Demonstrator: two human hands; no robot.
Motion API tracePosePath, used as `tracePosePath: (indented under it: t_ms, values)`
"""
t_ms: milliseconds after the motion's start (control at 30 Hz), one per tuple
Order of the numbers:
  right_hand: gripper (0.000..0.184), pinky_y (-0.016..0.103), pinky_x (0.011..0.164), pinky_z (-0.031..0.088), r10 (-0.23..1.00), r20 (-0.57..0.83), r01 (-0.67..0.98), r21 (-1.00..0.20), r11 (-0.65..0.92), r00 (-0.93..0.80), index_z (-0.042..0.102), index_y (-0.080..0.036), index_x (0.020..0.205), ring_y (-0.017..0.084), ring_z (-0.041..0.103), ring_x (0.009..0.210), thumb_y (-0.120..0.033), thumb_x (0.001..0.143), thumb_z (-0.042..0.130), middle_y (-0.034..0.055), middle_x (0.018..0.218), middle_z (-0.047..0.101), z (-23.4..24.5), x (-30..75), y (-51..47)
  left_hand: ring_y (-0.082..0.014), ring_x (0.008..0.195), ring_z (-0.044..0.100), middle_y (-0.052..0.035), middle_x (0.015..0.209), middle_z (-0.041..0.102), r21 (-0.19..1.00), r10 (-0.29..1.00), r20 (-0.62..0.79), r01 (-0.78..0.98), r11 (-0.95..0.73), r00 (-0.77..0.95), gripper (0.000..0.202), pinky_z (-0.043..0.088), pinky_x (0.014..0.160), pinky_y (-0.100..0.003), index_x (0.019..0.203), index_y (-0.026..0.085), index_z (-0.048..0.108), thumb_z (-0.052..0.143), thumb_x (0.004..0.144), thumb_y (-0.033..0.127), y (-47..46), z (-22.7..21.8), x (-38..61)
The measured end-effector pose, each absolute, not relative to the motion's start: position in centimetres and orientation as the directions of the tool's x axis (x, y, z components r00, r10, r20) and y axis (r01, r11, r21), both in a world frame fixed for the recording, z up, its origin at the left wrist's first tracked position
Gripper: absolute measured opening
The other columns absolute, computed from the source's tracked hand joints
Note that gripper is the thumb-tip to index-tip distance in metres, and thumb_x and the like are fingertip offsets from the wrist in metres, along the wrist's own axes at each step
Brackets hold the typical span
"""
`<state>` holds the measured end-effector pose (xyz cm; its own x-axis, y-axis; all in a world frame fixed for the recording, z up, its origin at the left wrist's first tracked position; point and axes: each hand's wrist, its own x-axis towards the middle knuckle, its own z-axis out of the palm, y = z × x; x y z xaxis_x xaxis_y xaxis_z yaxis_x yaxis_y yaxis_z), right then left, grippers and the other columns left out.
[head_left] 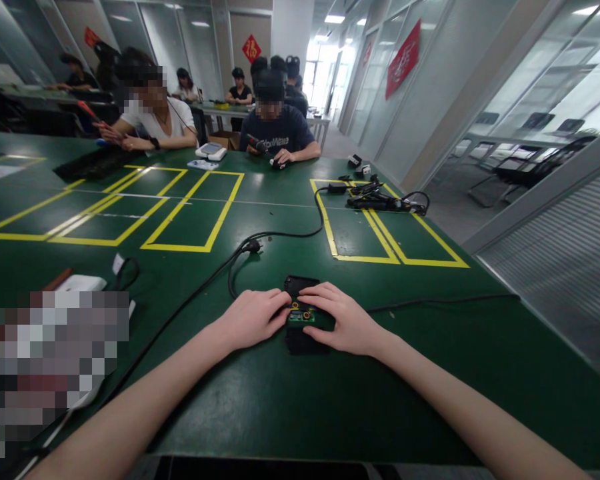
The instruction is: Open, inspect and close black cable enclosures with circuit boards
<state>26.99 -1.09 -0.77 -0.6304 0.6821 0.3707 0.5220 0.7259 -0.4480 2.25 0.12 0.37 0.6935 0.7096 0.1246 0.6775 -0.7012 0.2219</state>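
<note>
A small black device with a green circuit board showing in its middle lies on the green table right in front of me. My left hand rests against its left side, fingers curled onto the board. On its right side my right hand lies over it, fingers bent and pressing on the top. Both hands hold the device from either side; its lower part is partly hidden under them.
A black cable curves from the device area toward a pile of black tools and leads at the far right. Yellow tape rectangles mark the table. Two people sit across the table working. A white object lies at my left.
</note>
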Motion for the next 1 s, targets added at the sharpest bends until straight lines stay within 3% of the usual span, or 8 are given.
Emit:
tracePosePath:
  t_ms: [233,433,500,600,667,833,1000]
  values:
    - [0.049,0.052,0.105,0.054,0.641,0.388,0.438,-0.494,0.751,-0.662,0.061,-0.022,0.139,0.029,0.063,0.122,-0.024,0.091,0.071,0.0149,0.132,0.069,-1.3,27.0,-0.7,-0.0219,0.083,0.076,-0.004,0.098,0.076,0.242,0.724,0.117,0.688,-0.684,0.68,0.015,0.055,0.071,-0.028,0.108,0.022,0.064,0.051,0.104,0.028,0.3,0.3,2.0]
    - [0.061,0.053,0.105,0.053,0.638,0.411,0.448,-0.471,0.76,-0.651,0.054,-0.023,0.147,0.03,0.061,0.124,-0.027,0.089,0.073,0.0157,0.138,0.065,-1.3,26.8,-0.7,-0.0241,0.097,0.078,-0.0068,0.12,0.078,0.248,0.718,0.149,0.677,-0.693,0.68,0.034,0.061,0.081,-0.033,0.137,0.024,0.059,0.051,0.104,0.028,0.5,0.0,1.7]
    - [0.057,0.052,0.102,0.053,0.623,0.472,0.449,-0.436,0.78,-0.623,0.058,-0.022,0.142,0.031,0.062,0.121,-0.027,0.087,0.073,0.0158,0.135,0.066,-0.7,27.2,-0.7,-0.026,0.101,0.078,-0.0082,0.125,0.077,0.253,0.729,0.144,0.687,-0.681,0.669,0.039,0.061,0.083,-0.036,0.142,0.023,0.057,0.051,0.104,0.029,0.6,-0.1,1.6]
    - [0.033,0.048,0.092,0.055,0.59,0.552,0.448,-0.384,0.807,-0.589,0.069,-0.022,0.117,0.029,0.065,0.104,-0.028,0.085,0.072,0.0125,0.114,0.071,0.6,28.5,-0.6,-0.0273,0.102,0.078,-0.0099,0.125,0.077,0.272,0.734,0.144,0.686,-0.674,0.664,0.04,0.061,0.085,-0.037,0.143,0.022,0.059,0.051,0.104,0.03,0.8,-0.1,1.4]
    - [0.021,0.043,0.086,0.055,0.587,0.496,0.431,-0.401,0.809,-0.64,0.07,-0.022,0.103,0.025,0.065,0.094,-0.031,0.085,0.074,0.0093,0.102,0.071,1.3,29.5,-0.5,-0.0261,0.099,0.078,-0.0097,0.119,0.078,0.275,0.729,0.145,0.681,-0.679,0.668,0.039,0.061,0.084,-0.036,0.141,0.022,0.061,0.049,0.105,0.029,0.9,-0.1,1.3]
    - [0.038,0.037,0.083,0.055,0.557,0.312,0.37,-0.493,0.787,-0.769,0.069,-0.021,0.091,0.022,0.067,0.09,-0.047,0.073,0.09,0.0067,0.1,0.071,1.1,30.2,-0.6,-0.0232,0.093,0.078,-0.0083,0.114,0.079,0.261,0.73,0.145,0.686,-0.679,0.668,0.04,0.06,0.081,-0.032,0.142,0.023,0.063,0.048,0.105,0.03,1.0,-0.2,1.1]
    - [0.03,0.036,0.081,0.052,0.567,0.319,0.429,-0.409,0.805,-0.76,0.07,-0.021,0.093,0.02,0.066,0.08,-0.044,0.08,0.085,0.0033,0.085,0.071,0.0,28.8,-0.8,-0.0236,0.093,0.077,-0.0083,0.111,0.079,0.277,0.736,0.158,0.686,-0.673,0.659,0.039,0.06,0.082,-0.032,0.141,0.022,0.064,0.051,0.105,0.03,1.1,-0.4,1.1]
